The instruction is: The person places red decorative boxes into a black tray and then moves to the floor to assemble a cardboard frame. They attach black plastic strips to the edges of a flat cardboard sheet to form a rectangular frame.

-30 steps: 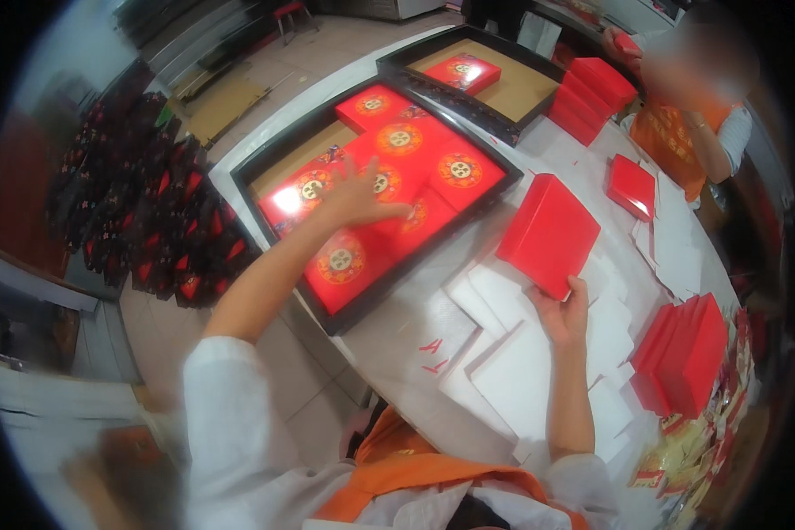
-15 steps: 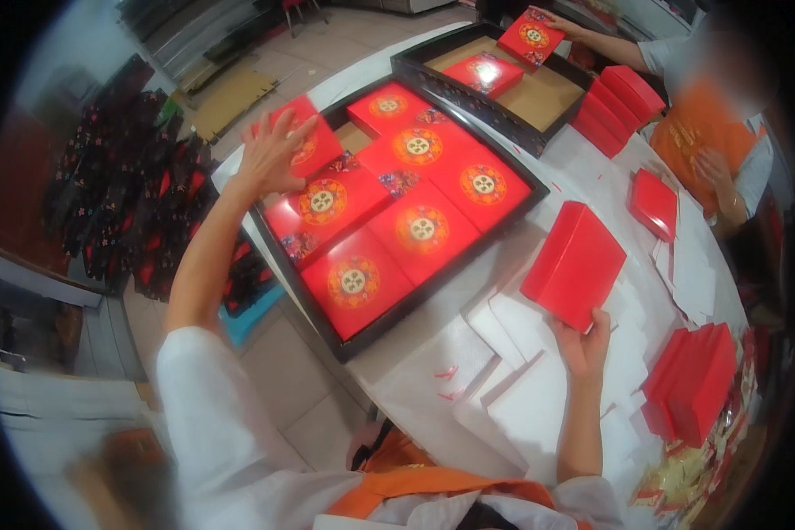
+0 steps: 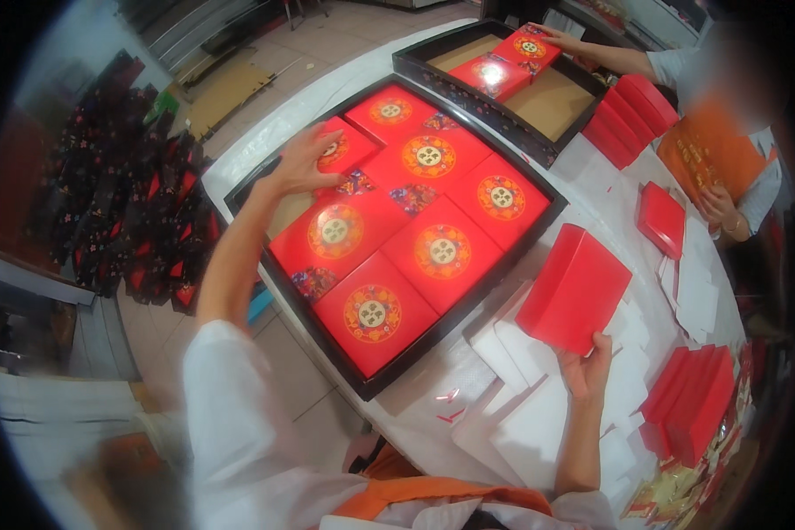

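My left hand (image 3: pixel 302 165) reaches over the far left part of a black-edged tray (image 3: pixel 368 386). Its thumb and fingers grip a red box (image 3: pixel 355 144) with a round gold emblem, which sits among the other boxes. Several matching red boxes (image 3: pixel 428 157) lie flat in this tray, patterned corners showing on some. Beside the hand, a strip of the tray's brown bottom shows. My right hand (image 3: pixel 585 367) holds up a plain red box (image 3: pixel 576 287) by its lower edge, over white boxes on the table; its emblem side is out of sight.
Across the table a co-worker's hand (image 3: pixel 561 40) holds a red box in a second black tray (image 3: pixel 411 64). Red boxes (image 3: pixel 629 119) stand near that person. More red boxes (image 3: pixel 687 402) stand at right, by small packets (image 3: pixel 680 486). White boxes (image 3: pixel 539 424) lie in front of me.
My left hand has brought its red box from a tilt at the tray's far left edge down among the others. The co-worker's box has lowered into the second tray. My right hand still holds its box.
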Demonstrator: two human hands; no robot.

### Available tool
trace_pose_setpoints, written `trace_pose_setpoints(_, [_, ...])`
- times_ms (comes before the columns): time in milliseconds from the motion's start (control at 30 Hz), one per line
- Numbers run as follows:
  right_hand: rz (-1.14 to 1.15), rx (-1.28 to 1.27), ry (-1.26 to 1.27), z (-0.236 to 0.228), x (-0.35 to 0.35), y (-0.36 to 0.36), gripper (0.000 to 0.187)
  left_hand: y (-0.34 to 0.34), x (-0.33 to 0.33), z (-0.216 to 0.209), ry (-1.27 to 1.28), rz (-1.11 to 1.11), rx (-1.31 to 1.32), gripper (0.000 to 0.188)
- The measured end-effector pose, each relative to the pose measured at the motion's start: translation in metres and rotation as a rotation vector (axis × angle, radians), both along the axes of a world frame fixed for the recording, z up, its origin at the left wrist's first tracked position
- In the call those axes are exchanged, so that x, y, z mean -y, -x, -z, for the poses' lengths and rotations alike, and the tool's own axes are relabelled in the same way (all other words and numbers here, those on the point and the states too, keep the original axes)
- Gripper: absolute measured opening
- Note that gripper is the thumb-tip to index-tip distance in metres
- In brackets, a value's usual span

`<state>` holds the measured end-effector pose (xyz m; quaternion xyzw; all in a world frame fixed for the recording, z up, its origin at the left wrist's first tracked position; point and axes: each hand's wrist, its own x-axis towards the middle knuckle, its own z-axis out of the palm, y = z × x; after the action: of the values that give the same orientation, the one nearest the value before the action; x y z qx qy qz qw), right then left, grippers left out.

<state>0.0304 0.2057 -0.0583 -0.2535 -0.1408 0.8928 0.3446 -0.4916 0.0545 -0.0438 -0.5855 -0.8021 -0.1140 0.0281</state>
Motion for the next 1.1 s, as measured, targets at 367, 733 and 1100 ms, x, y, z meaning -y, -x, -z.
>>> trace_pose_setpoints(367, [-0.067, -0.03, 0.002, 0.003, 0.001, -0.002, 0.042, -0.011, -0.014, 0.049, -1.169, -0.745, 0.91, 0.053])
trace_pose_setpoints(733, [-0.006, 0.099, -0.436, -0.021, 0.007, -0.004, 0.054, -0.12, -0.005, -0.004, -0.728, -0.579, 0.538, 0.066])
trace_pose_setpoints(1100, [0.539, 0.57, -2.516, -0.068, 0.042, 0.0, 0.045, -0.367, 0.031, -0.078, -0.681, 0.017, 1.984, 0.055])
